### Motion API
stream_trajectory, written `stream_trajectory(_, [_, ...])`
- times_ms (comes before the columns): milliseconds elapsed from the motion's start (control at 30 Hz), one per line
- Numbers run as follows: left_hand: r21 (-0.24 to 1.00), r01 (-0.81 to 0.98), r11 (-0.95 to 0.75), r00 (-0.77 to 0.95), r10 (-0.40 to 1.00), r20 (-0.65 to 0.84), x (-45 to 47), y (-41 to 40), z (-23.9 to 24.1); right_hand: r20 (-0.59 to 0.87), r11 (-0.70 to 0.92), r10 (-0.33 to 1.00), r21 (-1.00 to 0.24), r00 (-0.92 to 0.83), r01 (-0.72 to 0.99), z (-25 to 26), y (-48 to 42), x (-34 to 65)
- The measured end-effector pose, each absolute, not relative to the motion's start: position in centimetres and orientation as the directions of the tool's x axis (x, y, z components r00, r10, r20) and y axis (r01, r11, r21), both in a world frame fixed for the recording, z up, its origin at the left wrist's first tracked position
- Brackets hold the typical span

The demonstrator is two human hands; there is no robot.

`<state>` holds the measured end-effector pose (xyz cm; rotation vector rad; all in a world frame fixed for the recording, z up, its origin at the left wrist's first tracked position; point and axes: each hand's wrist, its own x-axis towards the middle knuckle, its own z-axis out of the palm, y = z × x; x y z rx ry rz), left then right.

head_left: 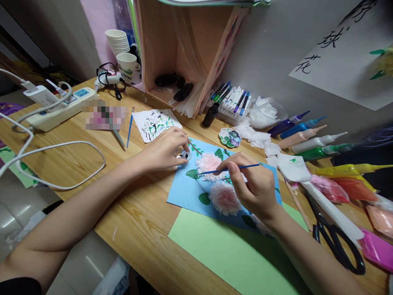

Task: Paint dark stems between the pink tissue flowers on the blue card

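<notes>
My right hand [250, 180] pinches a thin blue paintbrush [252, 166]. The brush tip lies at a green leaf [193, 174] on a light blue board [181, 190]. Fluffy pale pink flowers [225, 197], green leaves and painted stems cover much of the board. At its upper left edge, my left hand [167, 149] closes thumb and fingers on a small whitish cap-like piece [186, 155] with a dark opening. Part of the flowers is hidden behind my right hand.
A green sheet [208, 250] lies under the board. Black-handled scissors [334, 237] and several paint bottles [325, 151] are on the right. Behind stand a dark bottle [211, 115], paint palette [229, 137] and marker box [231, 102]. A power strip [61, 108] with cables sits left.
</notes>
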<state>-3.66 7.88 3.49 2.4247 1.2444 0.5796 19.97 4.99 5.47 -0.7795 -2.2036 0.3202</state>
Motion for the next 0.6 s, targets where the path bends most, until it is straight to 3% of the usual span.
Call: stream_trajectory(600, [0.473,0.688,-0.551,0.529,0.826,0.194,-3.68,7.85,3.48,0.634,0.849,0.521,-0.319,-0.571,0.421,4.89,4.99,19.67])
